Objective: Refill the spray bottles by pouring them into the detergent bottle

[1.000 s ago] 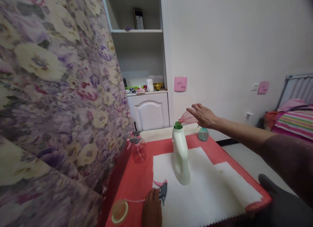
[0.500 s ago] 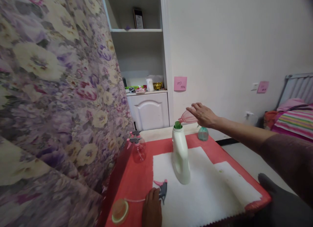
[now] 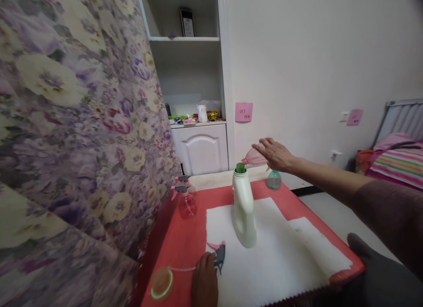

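Pink bottle [image 3: 254,157], tipped at mouth of jug [image 3: 243,210]; presumably light, flexible, best held round its body. Right hand [image 3: 276,155]: fingers half-spread, holding it. Left hand [image 3: 205,280]: fingers at spray head [image 3: 220,256], grip unclear.

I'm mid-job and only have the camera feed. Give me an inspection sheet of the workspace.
Surface: red-covered table, with a white sheet on it.
Job's things: pale green jug upright on the sheet, green piece in its mouth; pink bottle tilted, neck at that piece. Flow: cannot tell.
Clutter: two pink spray bottles, green spray bottle, round lid-like item.
Hands: right hand holds the pink bottle; left hand at a sprayer head, grip unclear.
Cables: on the table, nothing seen.
Surroundings: floral curtain, white cabinet, bed.
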`<state>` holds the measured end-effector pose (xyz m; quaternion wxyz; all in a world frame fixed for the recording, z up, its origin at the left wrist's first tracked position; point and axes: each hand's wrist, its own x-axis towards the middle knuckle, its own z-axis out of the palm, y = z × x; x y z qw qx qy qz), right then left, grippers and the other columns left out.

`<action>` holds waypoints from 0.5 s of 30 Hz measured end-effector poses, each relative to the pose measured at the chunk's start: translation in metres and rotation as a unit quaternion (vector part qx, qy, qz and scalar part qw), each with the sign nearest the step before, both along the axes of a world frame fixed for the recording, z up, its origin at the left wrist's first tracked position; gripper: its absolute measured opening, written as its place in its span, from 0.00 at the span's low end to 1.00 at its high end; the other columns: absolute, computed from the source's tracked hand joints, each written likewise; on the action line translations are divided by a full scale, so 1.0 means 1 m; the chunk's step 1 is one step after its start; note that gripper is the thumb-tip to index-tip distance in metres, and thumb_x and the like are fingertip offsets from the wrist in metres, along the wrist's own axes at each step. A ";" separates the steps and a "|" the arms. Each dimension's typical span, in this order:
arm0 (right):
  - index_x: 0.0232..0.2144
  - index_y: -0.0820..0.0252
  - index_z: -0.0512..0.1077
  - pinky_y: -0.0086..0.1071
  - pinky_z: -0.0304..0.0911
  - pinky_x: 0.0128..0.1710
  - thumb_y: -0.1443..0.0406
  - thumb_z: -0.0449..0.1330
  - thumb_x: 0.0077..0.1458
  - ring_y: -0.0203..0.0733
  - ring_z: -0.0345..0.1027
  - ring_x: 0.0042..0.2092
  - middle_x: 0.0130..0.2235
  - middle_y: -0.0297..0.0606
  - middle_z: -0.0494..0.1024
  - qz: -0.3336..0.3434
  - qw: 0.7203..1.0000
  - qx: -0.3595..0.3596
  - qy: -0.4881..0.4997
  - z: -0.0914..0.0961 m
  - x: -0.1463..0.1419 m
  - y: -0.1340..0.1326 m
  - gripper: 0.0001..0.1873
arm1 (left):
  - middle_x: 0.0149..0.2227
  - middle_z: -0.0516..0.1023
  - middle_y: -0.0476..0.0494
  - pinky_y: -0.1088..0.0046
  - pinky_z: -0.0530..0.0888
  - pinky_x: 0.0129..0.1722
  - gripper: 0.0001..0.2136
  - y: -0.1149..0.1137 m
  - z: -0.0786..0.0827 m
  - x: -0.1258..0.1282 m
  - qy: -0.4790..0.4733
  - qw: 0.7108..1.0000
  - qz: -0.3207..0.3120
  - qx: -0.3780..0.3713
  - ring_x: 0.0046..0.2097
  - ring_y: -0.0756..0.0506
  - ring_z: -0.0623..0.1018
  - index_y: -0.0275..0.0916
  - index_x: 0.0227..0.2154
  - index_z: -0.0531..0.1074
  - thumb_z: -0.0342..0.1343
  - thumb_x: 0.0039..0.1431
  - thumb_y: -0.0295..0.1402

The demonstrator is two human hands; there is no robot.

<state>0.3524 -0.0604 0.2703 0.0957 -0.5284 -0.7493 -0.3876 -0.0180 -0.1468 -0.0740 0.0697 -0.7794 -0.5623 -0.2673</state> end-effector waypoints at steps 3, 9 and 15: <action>0.60 0.57 0.58 0.39 0.62 0.45 0.80 0.57 0.43 0.55 0.58 0.55 0.55 0.50 0.67 0.000 1.000 -0.001 -0.003 0.001 -0.001 0.000 0.41 | 0.50 0.78 0.39 0.64 0.71 0.55 0.19 -0.001 0.002 0.001 -0.010 1.000 0.004 -0.009 0.53 0.43 0.75 0.38 0.49 0.73 0.42 0.60 0.21; 0.60 0.57 0.58 0.41 0.61 0.47 0.81 0.58 0.42 0.57 0.58 0.56 0.56 0.50 0.67 0.002 1.000 -0.011 0.008 0.004 -0.004 -0.001 0.42 | 0.51 0.78 0.37 0.62 0.71 0.55 0.19 -0.003 0.007 0.002 -0.001 1.000 0.007 -0.024 0.54 0.42 0.75 0.36 0.50 0.72 0.42 0.60 0.21; 0.60 0.56 0.58 0.39 0.62 0.45 0.81 0.56 0.42 0.55 0.58 0.56 0.55 0.50 0.67 -0.004 1.000 -0.007 -0.009 0.007 -0.005 -0.002 0.41 | 0.50 0.78 0.38 0.63 0.71 0.56 0.20 -0.003 0.009 0.002 0.000 0.999 0.010 -0.035 0.54 0.43 0.75 0.37 0.49 0.73 0.43 0.60 0.20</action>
